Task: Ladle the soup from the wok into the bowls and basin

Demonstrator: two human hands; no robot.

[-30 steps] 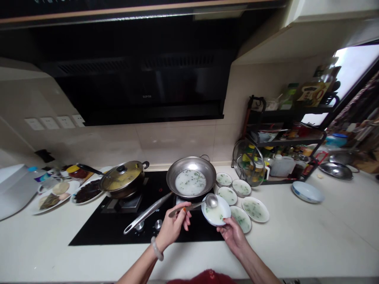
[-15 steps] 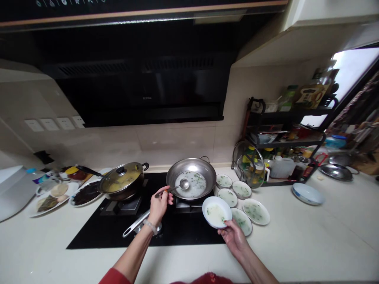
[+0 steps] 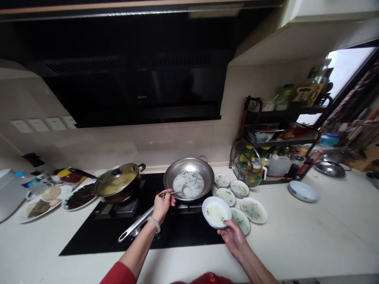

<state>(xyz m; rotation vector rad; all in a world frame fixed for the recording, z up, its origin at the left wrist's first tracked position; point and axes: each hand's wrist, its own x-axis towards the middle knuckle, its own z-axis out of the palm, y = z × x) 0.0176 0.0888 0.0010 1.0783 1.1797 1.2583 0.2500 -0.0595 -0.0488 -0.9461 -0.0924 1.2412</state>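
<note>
My left hand [image 3: 162,206] is closed around the handle of a ladle [image 3: 187,192], whose bowl dips into white soup [image 3: 194,181] with green bits. That soup fills the bottom of a steel wok [image 3: 211,179] on the right burner. In my right hand [image 3: 233,236] is a bowl [image 3: 204,212] of the same soup, gripped by its near rim and held above the stove's right edge. Several filled bowls stand close behind and right of it, among them a wide one [image 3: 254,210] and one [image 3: 242,221] partly hidden by the held bowl.
A lidded pan [image 3: 117,185] sits on the left burner of the black cooktop [image 3: 97,236]. Farther left are plates of food [image 3: 43,203]. A glass lid [image 3: 246,163] leans against the spice rack [image 3: 284,144]. Another bowl [image 3: 304,191] stands at right. The range hood [image 3: 133,86] overhangs the back.
The ladle's bowl has gone from above the soup down into it, my left hand moving slightly with it. My right hand keeps the bowl in nearly the same place. The view has shifted a little.
</note>
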